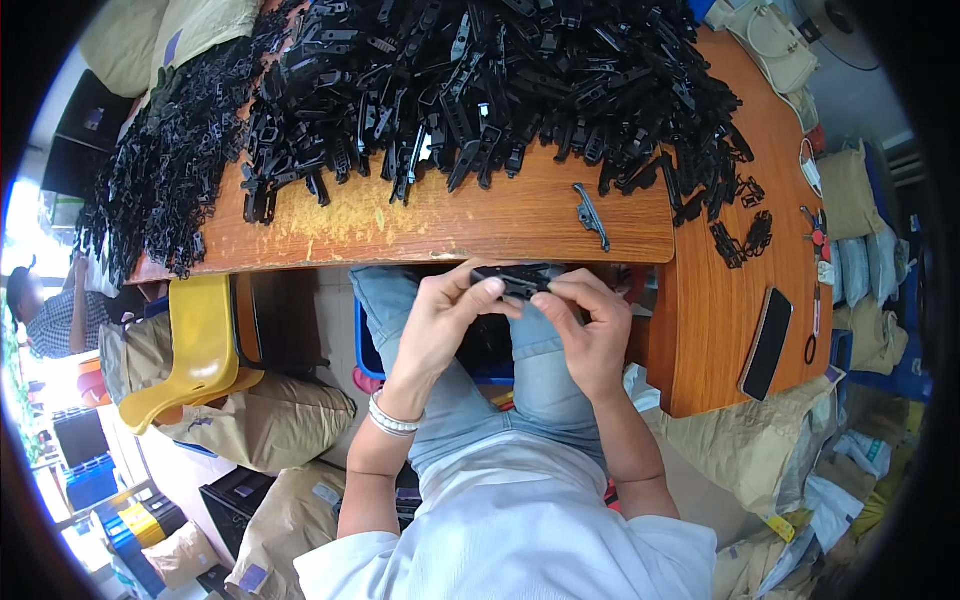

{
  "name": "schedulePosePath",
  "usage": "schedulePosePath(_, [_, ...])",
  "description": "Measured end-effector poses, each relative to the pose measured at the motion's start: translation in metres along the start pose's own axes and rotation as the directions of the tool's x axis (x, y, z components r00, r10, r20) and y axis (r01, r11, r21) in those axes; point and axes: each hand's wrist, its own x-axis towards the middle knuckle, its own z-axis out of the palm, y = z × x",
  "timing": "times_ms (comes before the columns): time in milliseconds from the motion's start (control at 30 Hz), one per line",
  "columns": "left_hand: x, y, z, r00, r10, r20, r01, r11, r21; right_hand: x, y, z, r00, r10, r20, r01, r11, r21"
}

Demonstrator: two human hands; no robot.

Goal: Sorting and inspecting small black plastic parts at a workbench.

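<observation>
Between my two hands, just off the table's front edge and above my lap, is a small black plastic part (518,282). My left hand (450,305) pinches its left end with thumb and fingers. At its right end, my right hand (590,325) grips it the same way. Fingers cover parts of it, so its exact kind cannot be told. Beyond my hands, a big heap of long black plastic parts (470,90) covers the far side of the wooden table (450,235). One greyish elongated part (592,216) lies alone near the front edge.
Smaller black pieces (170,150) are heaped at the left. On the right table stand a phone (767,345), scissors (814,320), red-handled pliers (816,232) and a few black frames (742,240). A yellow chair (205,345) and brown sacks (290,420) are at my left. Another person (65,315) is far left.
</observation>
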Motion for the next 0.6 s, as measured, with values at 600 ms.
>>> schedulePosePath(600, [0.078,-0.026,0.040,0.872,0.373,0.316,-0.460,0.846,0.270,-0.017,0.032,-0.043,0.927,0.261,-0.270,-0.151,0.917,0.368])
